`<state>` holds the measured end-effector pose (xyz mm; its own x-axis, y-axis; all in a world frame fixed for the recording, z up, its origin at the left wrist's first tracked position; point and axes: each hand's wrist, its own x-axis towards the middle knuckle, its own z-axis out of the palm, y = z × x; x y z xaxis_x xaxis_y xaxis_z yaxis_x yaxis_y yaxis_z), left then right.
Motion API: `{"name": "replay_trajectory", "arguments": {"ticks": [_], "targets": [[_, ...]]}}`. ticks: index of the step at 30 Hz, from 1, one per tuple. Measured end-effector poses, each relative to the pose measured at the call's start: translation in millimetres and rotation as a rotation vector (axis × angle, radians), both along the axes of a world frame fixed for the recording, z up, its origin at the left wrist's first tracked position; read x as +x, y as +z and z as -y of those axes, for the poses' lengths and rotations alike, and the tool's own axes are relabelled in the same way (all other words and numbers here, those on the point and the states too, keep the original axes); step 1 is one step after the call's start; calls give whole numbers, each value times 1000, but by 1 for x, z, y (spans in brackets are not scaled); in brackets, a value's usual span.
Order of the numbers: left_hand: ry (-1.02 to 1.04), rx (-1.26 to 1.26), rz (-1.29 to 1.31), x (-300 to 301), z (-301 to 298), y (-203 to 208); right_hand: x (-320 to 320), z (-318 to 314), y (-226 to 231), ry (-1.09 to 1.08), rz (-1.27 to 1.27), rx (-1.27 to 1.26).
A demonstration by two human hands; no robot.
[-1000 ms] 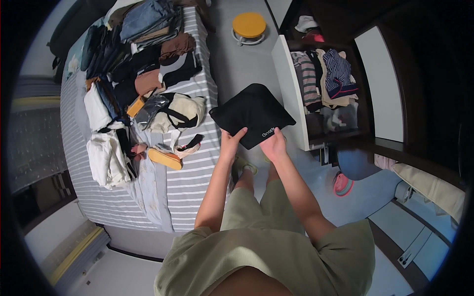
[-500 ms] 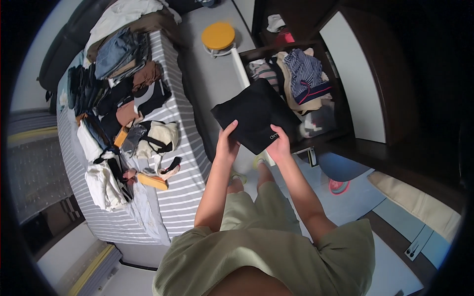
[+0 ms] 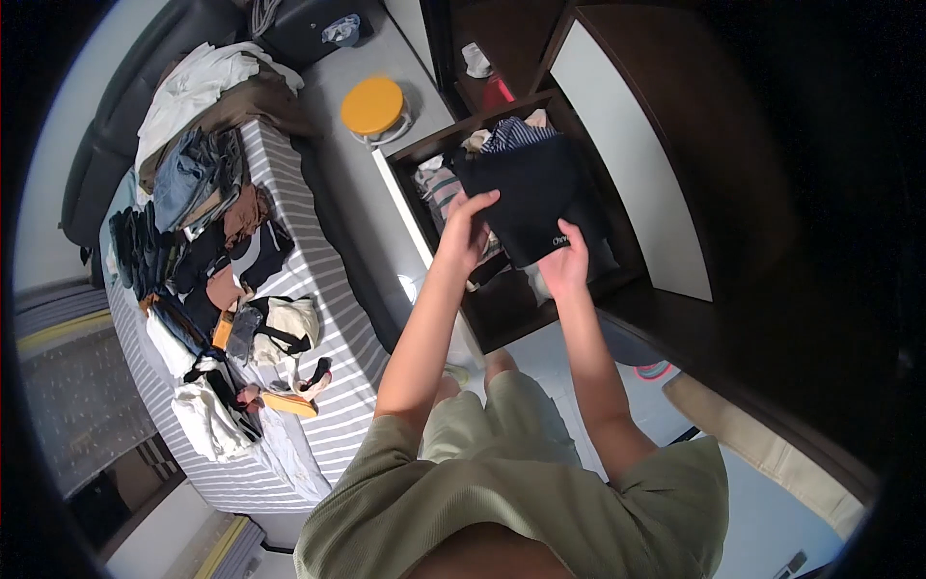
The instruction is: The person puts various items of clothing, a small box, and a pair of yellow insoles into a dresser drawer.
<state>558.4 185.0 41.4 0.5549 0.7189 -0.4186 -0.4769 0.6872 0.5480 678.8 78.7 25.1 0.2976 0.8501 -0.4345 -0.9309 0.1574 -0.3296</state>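
Observation:
Both of my hands hold a folded black garment (image 3: pixel 531 198) with a small light print near one edge. My left hand (image 3: pixel 468 230) grips its near left side, thumb on top and fingers underneath. At the near right edge my right hand (image 3: pixel 565 262) pinches it in the same way. The bundle hangs over an open dark drawer (image 3: pixel 503 326) and covers much of what lies inside. Showing around it are a blue-and-white striped garment (image 3: pixel 521 132) at the far end and a pink-grey striped one (image 3: pixel 436 185) on the left. Whether the bundle touches them I cannot tell.
Left of me stands a bed (image 3: pixel 352 381) with a striped sheet, piled with jeans (image 3: pixel 188 179) and other clothes. A yellow round stool (image 3: pixel 372 106) is beyond the drawer. A dark cabinet with a white panel (image 3: pixel 632 159) rises on the right.
The folded black garment has moved right and forward in both hands, from the drawer's near left side to over its contents. My view has turned to the right.

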Motion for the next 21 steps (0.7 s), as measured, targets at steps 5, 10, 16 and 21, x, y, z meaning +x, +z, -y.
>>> {"name": "replay_trajectory", "arguments": {"ticks": [5, 10, 16, 21], "targets": [[13, 120, 83, 34, -21, 10, 35, -25, 1, 14, -29, 94], [-6, -146, -255, 34, -7, -116, 45, -19, -103, 88, -1, -271], [-12, -78, -527, 22, 37, -180, 31, 9, -169, 35, 100, -462], [-11, 13, -634, 42, 33, -176, 43, 4, -161, -13, 310, -626]]}}
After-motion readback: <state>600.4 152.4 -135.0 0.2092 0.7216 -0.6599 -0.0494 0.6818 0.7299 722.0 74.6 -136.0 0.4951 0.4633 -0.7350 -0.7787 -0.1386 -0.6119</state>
